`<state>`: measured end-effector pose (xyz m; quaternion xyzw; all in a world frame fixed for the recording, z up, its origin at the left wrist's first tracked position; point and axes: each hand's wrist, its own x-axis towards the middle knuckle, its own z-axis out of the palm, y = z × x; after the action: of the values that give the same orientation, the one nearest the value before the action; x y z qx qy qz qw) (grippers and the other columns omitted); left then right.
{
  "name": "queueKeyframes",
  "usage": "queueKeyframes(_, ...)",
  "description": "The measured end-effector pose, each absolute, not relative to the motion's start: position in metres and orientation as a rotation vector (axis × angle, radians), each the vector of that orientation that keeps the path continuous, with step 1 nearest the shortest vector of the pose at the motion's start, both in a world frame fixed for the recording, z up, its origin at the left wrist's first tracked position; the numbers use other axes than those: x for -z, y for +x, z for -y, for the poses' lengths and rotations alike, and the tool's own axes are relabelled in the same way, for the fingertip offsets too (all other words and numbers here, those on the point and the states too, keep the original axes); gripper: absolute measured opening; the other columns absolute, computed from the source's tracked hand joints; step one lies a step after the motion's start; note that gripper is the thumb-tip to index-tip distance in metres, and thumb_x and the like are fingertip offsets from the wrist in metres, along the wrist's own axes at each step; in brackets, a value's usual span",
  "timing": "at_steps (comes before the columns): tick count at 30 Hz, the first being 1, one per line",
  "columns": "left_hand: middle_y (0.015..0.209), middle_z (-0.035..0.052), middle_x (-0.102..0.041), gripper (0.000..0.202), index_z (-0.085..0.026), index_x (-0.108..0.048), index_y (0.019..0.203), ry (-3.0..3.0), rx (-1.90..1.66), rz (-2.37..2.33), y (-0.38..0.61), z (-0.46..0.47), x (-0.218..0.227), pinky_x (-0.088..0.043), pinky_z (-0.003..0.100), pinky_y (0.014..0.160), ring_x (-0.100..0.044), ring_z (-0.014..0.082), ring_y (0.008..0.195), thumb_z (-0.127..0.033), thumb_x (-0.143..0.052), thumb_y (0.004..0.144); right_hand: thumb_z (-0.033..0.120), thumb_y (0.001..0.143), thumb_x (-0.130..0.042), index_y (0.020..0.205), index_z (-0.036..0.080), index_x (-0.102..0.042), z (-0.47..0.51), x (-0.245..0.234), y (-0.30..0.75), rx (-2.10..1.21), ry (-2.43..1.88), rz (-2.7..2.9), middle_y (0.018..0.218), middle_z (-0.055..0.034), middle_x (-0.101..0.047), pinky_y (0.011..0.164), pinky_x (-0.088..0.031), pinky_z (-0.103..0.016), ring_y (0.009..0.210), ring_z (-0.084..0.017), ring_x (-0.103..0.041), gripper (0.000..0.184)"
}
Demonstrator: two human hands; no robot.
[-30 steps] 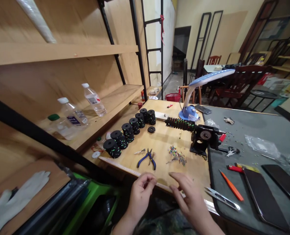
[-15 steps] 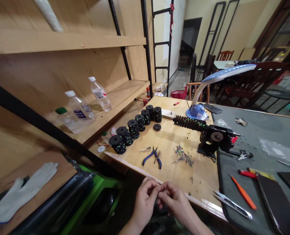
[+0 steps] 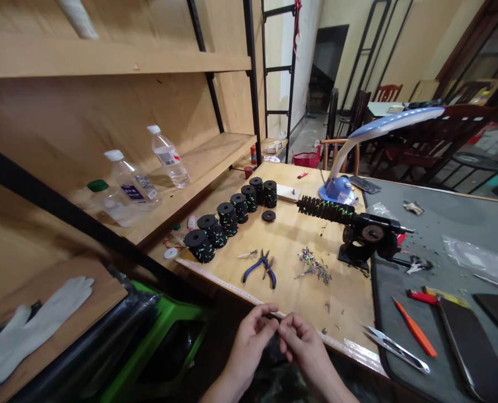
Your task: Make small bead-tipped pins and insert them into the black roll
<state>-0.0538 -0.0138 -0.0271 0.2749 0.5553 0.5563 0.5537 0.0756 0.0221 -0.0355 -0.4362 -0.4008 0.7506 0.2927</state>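
Note:
My left hand (image 3: 252, 336) and my right hand (image 3: 301, 338) meet at the table's front edge, fingertips pinched close together. Whatever lies between the fingertips is too small to make out. Just beyond them on the wooden table (image 3: 291, 291) are blue-handled pliers (image 3: 260, 270) with their handles spread. To the right of the pliers lies a pile of small multicoloured pieces (image 3: 313, 263). Farther back, a black hand-cranked winder (image 3: 360, 240) carries a row of black discs (image 3: 325, 209) with green and coloured bits between them.
Stacks of black discs (image 3: 227, 218) line the table's left side. A blue desk lamp (image 3: 336, 189) stands behind the winder. On the grey mat (image 3: 404, 313) lie thread snips (image 3: 398, 350), an orange-handled tool (image 3: 414, 327) and a dark phone (image 3: 469, 341). Left is a shelf with bottles (image 3: 137, 182).
My left fingers have lifted and straightened a little, and the fingertips of both hands have drawn slightly apart. The view has shifted a little; the things on the table stay put.

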Motion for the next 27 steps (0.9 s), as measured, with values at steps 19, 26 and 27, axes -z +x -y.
queueKeyframes(19,0.058,0.0011,-0.063,0.028,-0.013,-0.068,0.079,0.48,-1.048,-0.917,-0.015,0.006,0.032,-0.042,0.022,0.05,-0.057,0.012,0.047,-0.034,-0.079,0.067,0.052,0.063,-0.078,0.062,0.016,-0.052,-0.005,0.035,0.11,-2.039,-0.966,0.662,0.043,0.0045,-0.056,0.033,-0.01,-0.016,0.027,0.0,-0.029,0.045)
queueKeyframes(26,0.062,0.0007,-0.062,0.028,-0.013,-0.068,0.075,0.51,-1.032,-0.974,-0.01,0.005,0.022,-0.044,0.022,0.059,-0.055,0.0111,0.055,-0.036,-0.081,0.065,0.051,0.067,-0.077,0.061,0.016,-0.051,-0.003,0.036,0.111,-2.055,-0.894,0.582,0.043,0.0082,-0.05,0.031,-0.012,-0.014,0.027,0.001,-0.026,0.044)
queueKeyframes(27,0.061,0.0004,-0.061,0.029,-0.014,-0.068,0.075,0.518,-1.037,-0.976,-0.009,0.005,0.021,-0.044,0.023,0.06,-0.055,0.0114,0.055,-0.037,-0.081,0.064,0.051,0.067,-0.077,0.06,0.016,-0.052,-0.003,0.036,0.112,-2.059,-0.883,0.576,0.042,0.0087,-0.048,0.03,-0.012,-0.014,0.027,0.001,-0.025,0.044)
